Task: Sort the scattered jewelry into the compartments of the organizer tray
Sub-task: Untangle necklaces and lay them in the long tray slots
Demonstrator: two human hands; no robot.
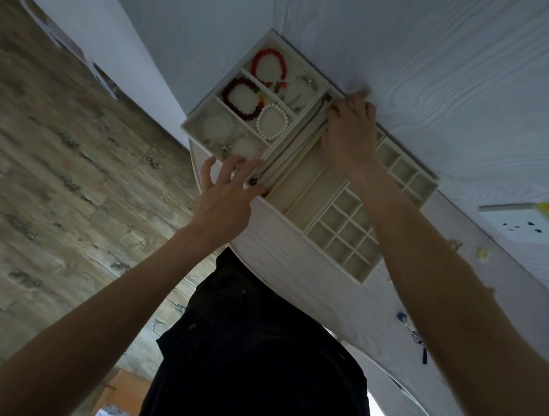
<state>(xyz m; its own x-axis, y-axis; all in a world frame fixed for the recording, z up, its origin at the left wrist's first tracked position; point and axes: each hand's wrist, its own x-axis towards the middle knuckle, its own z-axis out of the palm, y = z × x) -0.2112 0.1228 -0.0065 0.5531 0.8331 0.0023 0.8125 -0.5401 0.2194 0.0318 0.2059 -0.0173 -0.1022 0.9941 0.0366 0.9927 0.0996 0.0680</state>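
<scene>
Stretching a necklace (291,150) along the organizer tray (353,271), left hand (227,191) pinches its pendant end, right hand (348,128) the other; overpulling could snap it, or a slip bunch it.

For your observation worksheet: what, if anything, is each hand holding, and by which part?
Both hands seem to hold one necklace over the tray's long slot: left hand by its dark pendant end, right hand at the far end. The exact grip is unclear.
</scene>
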